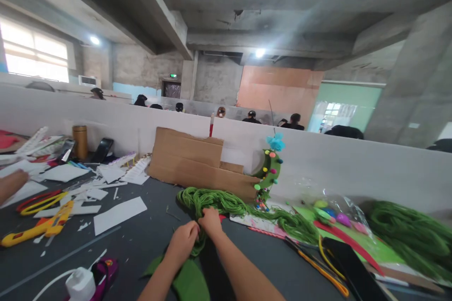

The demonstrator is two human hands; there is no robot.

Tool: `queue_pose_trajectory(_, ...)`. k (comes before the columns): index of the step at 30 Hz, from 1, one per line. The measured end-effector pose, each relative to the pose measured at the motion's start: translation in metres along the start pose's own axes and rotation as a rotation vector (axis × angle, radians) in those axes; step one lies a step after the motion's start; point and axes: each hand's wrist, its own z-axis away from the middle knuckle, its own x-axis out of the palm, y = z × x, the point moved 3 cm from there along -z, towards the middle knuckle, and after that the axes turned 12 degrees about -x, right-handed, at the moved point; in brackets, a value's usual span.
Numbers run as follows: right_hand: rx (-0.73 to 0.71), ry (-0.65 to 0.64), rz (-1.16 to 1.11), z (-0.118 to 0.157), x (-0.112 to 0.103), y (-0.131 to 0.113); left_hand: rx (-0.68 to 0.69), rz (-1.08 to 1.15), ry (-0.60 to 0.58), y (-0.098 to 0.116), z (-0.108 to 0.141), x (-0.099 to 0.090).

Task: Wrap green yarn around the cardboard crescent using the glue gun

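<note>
In the head view, my left hand (pixel 182 241) and my right hand (pixel 211 223) come close together over a dark tabletop. Both have their fingers closed on the near end of a loose bundle of green yarn (pixel 212 200); the exact strands pinched are partly hidden by the fingers. Below my left forearm lies a green, leaf-shaped flat piece (pixel 192 282), partly covered by the arm. Beyond the yarn, to the right, stands a green crescent ornament (pixel 271 169) with coloured pompoms and a blue flower on top.
Brown cardboard (pixel 187 155) leans on the white partition (pixel 318 160). To the left lie paper scraps, yellow-handled scissors (pixel 44 203), a yellow glue gun (pixel 52 225) and a white plug (pixel 80 283). Another green yarn bundle (pixel 402 225) and a black phone-like slab (pixel 349 263) are right. Another person's hand (pixel 12 186) shows far left.
</note>
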Motion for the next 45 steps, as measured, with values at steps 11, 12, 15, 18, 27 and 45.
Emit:
queue_pose_trajectory(11, -0.278, -0.158, -0.216, 0.114, -0.061, -0.003, -0.229, 0.778, -0.484, 0.035, 0.030, 0.026)
queue_pose_trajectory(12, -0.319, -0.176, -0.195, 0.130, -0.053, -0.008, -0.272, 0.847, -0.558, 0.040, 0.035, 0.031)
queue_pose_trajectory(15, -0.403, -0.261, -0.157, 0.162, -0.036, -0.016, -0.366, 0.967, -0.607, 0.047, 0.035, 0.032)
queue_pose_trajectory(18, -0.366, -0.223, -0.245, 0.162, -0.044, -0.008, -0.381, 0.987, -0.569, 0.053, 0.027, 0.019)
queue_pose_trajectory(27, 0.057, 0.114, -0.815, 0.119, -0.077, 0.038, -0.292, 0.826, -0.576, 0.079, 0.054, 0.037)
queue_pose_trajectory(45, 0.241, 0.329, -1.390, 0.125, -0.090, 0.065, -0.383, 0.902, -0.523, 0.090, 0.039, 0.073)
